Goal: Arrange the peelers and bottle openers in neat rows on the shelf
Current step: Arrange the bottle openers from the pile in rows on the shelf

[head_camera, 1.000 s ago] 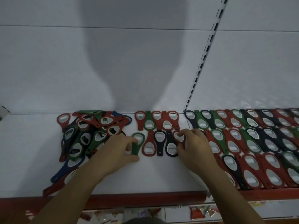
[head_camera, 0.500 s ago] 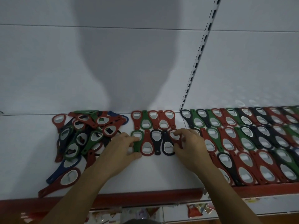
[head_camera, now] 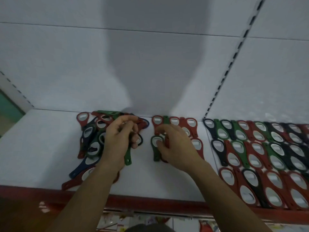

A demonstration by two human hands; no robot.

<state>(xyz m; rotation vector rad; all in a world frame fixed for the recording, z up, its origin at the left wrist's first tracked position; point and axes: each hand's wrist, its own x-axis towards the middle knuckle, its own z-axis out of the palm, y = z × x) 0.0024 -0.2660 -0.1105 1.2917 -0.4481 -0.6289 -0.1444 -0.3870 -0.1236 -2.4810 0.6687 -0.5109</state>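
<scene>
Gripping a green opener (head_camera: 127, 159) at centre frame, the left hand (head_camera: 117, 141) hovers beside the jumbled pile (head_camera: 90, 141) at centre left. The right hand (head_camera: 177, 148) pinches a second green opener (head_camera: 155, 152) lying on the white shelf (head_camera: 41, 148); neat rows (head_camera: 267, 148) fill the right side.

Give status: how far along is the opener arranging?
Done: neat rows of openers fill the shelf's right section, plus a short middle back row. In hand: the left-hand grip holds a lifted green opener beside the pile; the right-hand grip pinches a second green opener at the middle front row. Left: the jumbled pile. No peelers in view.
</scene>
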